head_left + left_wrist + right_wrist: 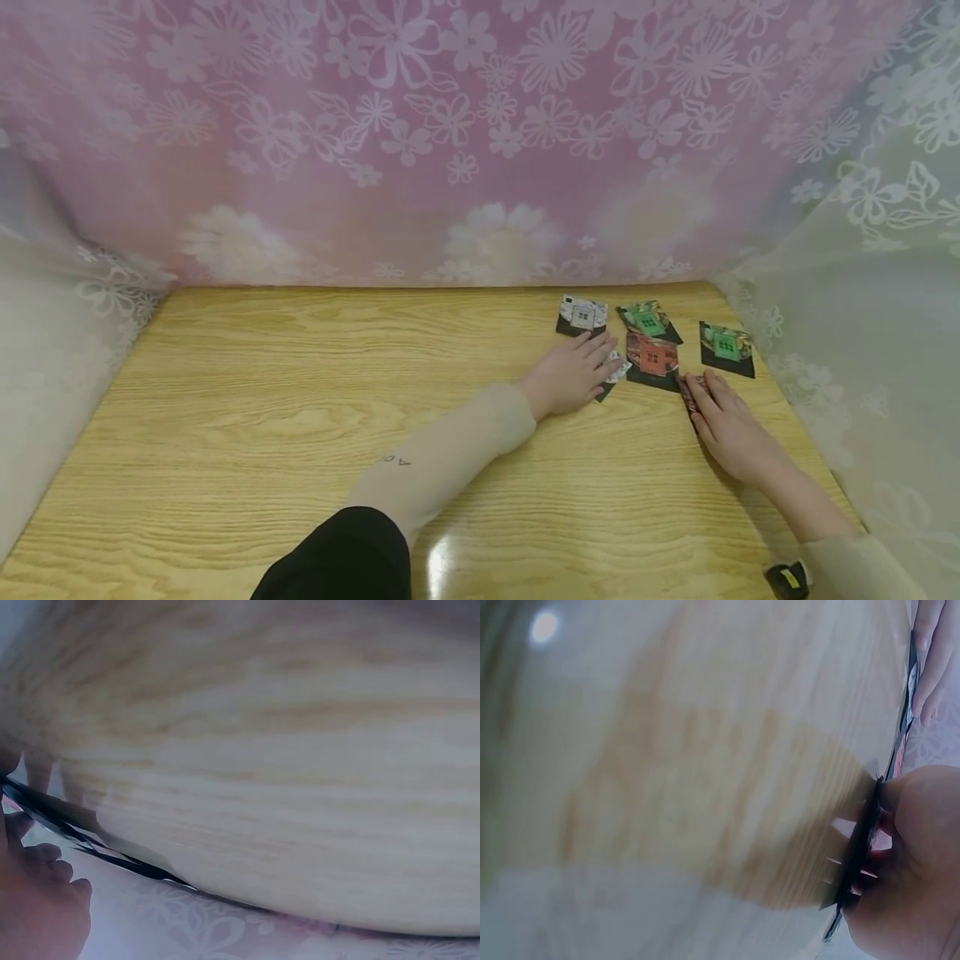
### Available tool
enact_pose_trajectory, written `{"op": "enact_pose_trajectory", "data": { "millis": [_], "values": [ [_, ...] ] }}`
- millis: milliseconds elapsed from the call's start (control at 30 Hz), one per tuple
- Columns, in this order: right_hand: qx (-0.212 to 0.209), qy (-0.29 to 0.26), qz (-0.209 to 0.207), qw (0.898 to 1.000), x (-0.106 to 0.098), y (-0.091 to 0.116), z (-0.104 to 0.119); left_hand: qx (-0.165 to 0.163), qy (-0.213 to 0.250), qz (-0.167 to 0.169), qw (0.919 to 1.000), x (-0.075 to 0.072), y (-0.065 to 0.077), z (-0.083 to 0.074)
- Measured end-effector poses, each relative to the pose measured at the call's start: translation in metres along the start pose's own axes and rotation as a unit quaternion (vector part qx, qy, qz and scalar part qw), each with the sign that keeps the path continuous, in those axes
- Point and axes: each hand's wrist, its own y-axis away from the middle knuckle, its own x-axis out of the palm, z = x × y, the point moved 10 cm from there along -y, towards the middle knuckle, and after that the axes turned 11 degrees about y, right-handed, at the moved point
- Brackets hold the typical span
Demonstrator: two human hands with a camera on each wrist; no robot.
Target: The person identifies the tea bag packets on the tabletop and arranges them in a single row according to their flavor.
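My left hand [566,375] lies palm down, fingers spread and fairly straight, across a white-and-black sachet [617,368] that it partly covers. Just beyond those fingers is another white-and-black sachet [582,316]. A dark red sachet [688,398] is under my right hand [731,429], between thumb and fingers. The right wrist view shows its dark side [861,844] tilted at the fingers. Between the hands lies a red-and-black sachet [652,362], touching a green-and-black sachet [648,321] behind it. Another green-and-black sachet [727,348] sits beyond the right fingertips.
The wooden table [262,392] spreads far to the left of the sachets. A pink flowered curtain [420,167] hangs along its back edge, and pale curtain panels [862,333] flank the sides. A small black object [787,579] is by the right sleeve.
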Motion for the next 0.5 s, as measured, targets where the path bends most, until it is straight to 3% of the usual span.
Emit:
{"op": "enact_pose_trajectory", "data": {
  "millis": [500],
  "values": [
    [0.001,0.003,-0.012,1.0,-0.003,0.001,0.003,0.018,-0.016,-0.01,0.9997,0.0,0.015,-0.01]
  ]
}}
